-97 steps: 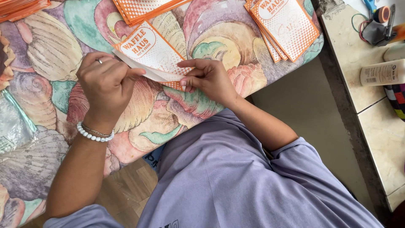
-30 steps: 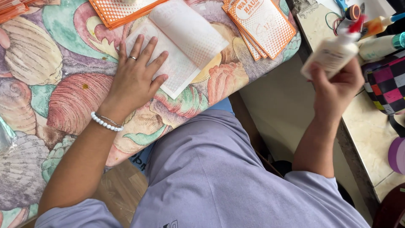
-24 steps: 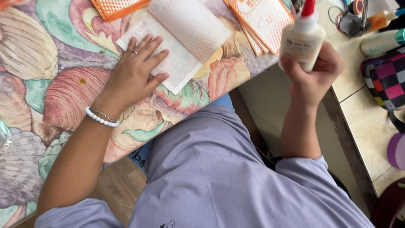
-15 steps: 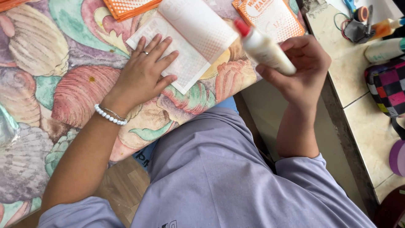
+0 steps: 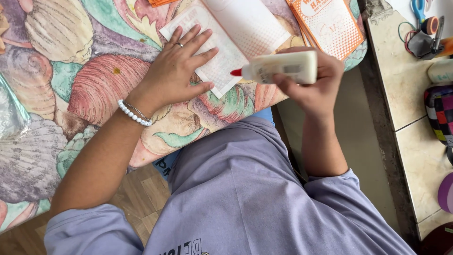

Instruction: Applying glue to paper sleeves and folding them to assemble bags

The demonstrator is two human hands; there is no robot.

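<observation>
Head view: the right hand (image 5: 314, 87) is closed around a white glue bottle (image 5: 283, 67), fingers wrapped over its body. The bottle lies nearly level, its long axis running left to right, and its red tip (image 5: 236, 72) points left, right at the near right edge of the opened white paper sheet (image 5: 236, 42). That sheet lies flat on the shell-patterned tablecloth (image 5: 89, 85). The left hand (image 5: 177, 71) rests on the sheet's left half with fingers spread flat, gripping nothing — only pressing down. The tip sits just beside those fingers, so the right hand is the nearer one to the bare part of the sheet. A stack of orange-printed sheets (image 5: 328, 23) lies near, beyond the bottle.

Against half a second ago, the bottle has swung from a slanted pose above the table edge down to level, with its tip now over the sheet — the left hand has stayed pressed where it was.
</observation>
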